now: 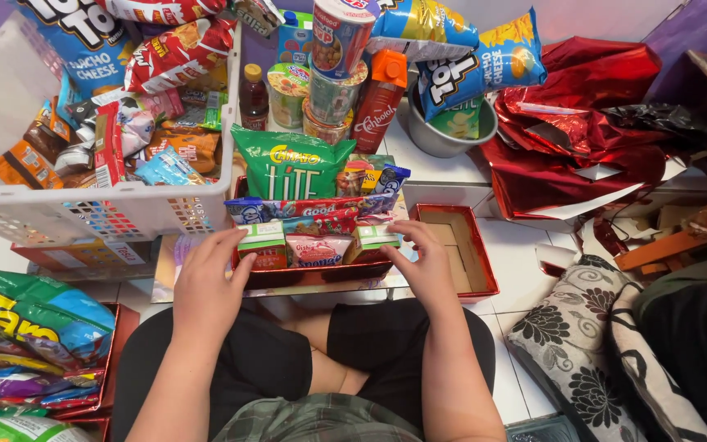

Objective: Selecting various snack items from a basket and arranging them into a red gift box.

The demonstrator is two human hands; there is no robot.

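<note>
**Two hands at a red box packed with snacks**

Nearest the camera are the crossed legs in black shorts [288, 352] of a person seated on the white tiled floor, with both forearms reaching forward over them.

The left hand [206, 282] rests at the near left corner of the red gift box [312, 277], its fingers [227, 241] held loosely together and curled against a small green-and-white carton [262, 243] standing in the front row. The right hand [427, 266] mirrors it at the near right corner, fingers [407, 233] bent and closing on a second green-and-white carton [374, 237]. Whether either carton is truly gripped or only steadied, I cannot tell.

Between the two cartons sits one pink snack packet [319, 250]. Behind them lie flat wrapped bars, too overlapped to count, and one green chip bag [288, 168] stands upright at the back.

Just right of the box lies its empty red lid [472, 245]. A white plastic basket [83, 209] full of snacks stands to the left, cut off by the frame. Crumpled red foil wrap [583, 115] lies to the far right.
</note>
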